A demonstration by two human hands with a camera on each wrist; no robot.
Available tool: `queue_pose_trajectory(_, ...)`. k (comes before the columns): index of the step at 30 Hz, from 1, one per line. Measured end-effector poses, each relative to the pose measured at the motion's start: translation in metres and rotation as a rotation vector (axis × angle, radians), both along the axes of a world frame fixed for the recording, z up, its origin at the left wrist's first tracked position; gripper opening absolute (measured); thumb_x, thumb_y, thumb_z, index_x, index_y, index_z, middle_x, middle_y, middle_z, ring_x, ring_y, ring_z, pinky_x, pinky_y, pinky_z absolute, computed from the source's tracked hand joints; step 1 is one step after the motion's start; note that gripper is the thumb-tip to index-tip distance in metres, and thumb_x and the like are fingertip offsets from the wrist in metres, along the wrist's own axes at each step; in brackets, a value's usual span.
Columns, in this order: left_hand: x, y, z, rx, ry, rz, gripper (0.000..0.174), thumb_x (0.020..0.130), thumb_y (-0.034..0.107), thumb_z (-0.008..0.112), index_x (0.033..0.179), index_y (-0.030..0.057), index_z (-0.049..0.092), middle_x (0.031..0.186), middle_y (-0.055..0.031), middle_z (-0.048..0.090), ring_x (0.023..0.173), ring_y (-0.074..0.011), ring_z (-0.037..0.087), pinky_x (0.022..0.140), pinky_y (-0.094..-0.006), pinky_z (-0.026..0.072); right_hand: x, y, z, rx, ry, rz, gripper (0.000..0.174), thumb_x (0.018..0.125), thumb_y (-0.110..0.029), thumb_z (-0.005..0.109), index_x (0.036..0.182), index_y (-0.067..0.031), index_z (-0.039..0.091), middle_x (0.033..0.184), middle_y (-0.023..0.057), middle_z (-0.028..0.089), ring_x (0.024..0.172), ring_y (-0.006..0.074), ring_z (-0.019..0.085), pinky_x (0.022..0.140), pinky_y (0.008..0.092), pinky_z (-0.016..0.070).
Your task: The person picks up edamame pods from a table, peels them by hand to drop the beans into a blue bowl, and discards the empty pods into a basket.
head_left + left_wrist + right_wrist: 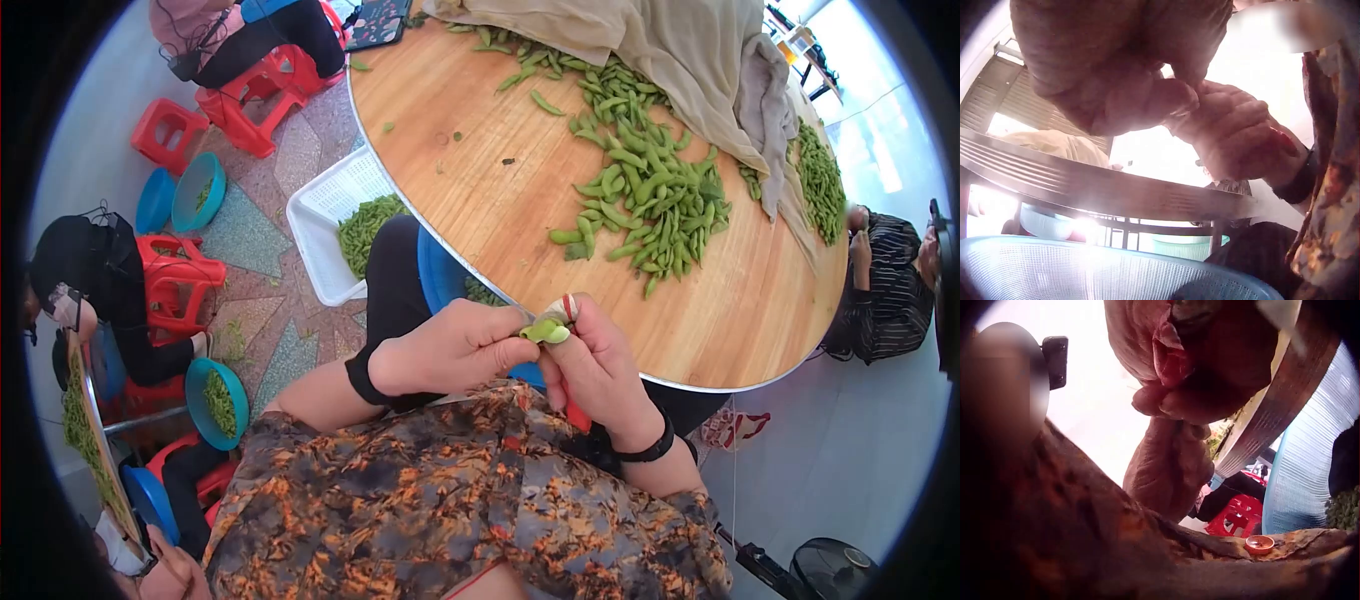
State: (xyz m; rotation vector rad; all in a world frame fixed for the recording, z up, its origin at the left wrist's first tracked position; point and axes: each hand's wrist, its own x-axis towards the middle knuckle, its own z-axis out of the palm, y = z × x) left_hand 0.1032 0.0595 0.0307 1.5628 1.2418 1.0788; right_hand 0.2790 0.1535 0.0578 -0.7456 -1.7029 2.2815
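In the head view both hands meet just below the rim of a round wooden table (480, 190). A green bean pod (545, 330) sits between them. My left hand (455, 345) pinches its left end with curled fingers. My right hand (590, 365) grips the pod's other end and also holds a red-handled tool (575, 410) in its palm; its thumb tip is wrapped in white tape. In the left wrist view the two hands (1210, 119) touch under the table edge (1104, 187). A heap of green pods (645, 190) lies on the table beyond.
A blue mesh basket (1097, 272) sits under my hands on my lap. A white basket of pods (345, 225) stands on the floor to the left. Beige cloth (680, 60) covers the table's far side. Other people sit around on red stools (175, 270) with teal bowls (215, 400).
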Motion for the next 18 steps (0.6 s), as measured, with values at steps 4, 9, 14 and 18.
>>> queue_pose_trajectory(4, 0.000, -0.002, -0.011, -0.534, -0.587, -0.158, 0.032, 0.101, 0.034, 0.042, 0.092, 0.0061, 0.055, 0.068, 0.0013, 0.053, 0.062, -0.0063, 0.050, 0.055, -0.0228, 0.0422, -0.001, 0.002, 0.005, -0.187, -0.102, -0.014, 0.009, 0.098, -0.013, 0.041, 0.093, -0.0076, 0.047, 0.061, -0.0009, 0.050, 0.042, 0.0053, 0.046, 0.039, 0.0185, 0.0360)
queue_pose_trajectory(9, 0.002, 0.001, -0.016, -0.610, -0.686, -0.173, 0.027, 0.101, 0.031, 0.042, 0.096, 0.0065, 0.054, 0.071, 0.0006, 0.053, 0.062, -0.0067, 0.049, 0.056, -0.0208, 0.0409, 0.002, 0.005, 0.001, -0.141, -0.124, -0.015, 0.009, 0.097, -0.013, 0.042, 0.093, -0.0071, 0.047, 0.061, 0.0000, 0.050, 0.042, 0.0057, 0.046, 0.039, 0.0184, 0.0364)
queue_pose_trajectory(14, 0.005, -0.001, -0.013, -0.360, -0.447, -0.194, 0.019, 0.099, 0.023, 0.048, 0.097, 0.0049, 0.053, 0.073, -0.0005, 0.052, 0.064, -0.0083, 0.049, 0.057, -0.0257, 0.0421, 0.004, 0.007, -0.004, -0.091, -0.086, -0.085, 0.007, 0.095, -0.012, 0.045, 0.093, -0.0063, 0.047, 0.062, -0.0003, 0.051, 0.042, 0.0055, 0.046, 0.039, 0.0185, 0.0368)
queue_pose_trajectory(18, 0.008, -0.002, -0.010, -0.046, 0.056, 0.004, 0.017, 0.095, 0.018, 0.054, 0.089, 0.0028, 0.054, 0.072, -0.0032, 0.051, 0.063, -0.0136, 0.050, 0.058, -0.0305, 0.0420, 0.003, 0.007, -0.004, -0.097, -0.122, -0.078, 0.003, 0.093, -0.008, 0.047, 0.094, -0.0059, 0.048, 0.065, -0.0004, 0.053, 0.043, 0.0050, 0.047, 0.039, 0.0187, 0.0379)
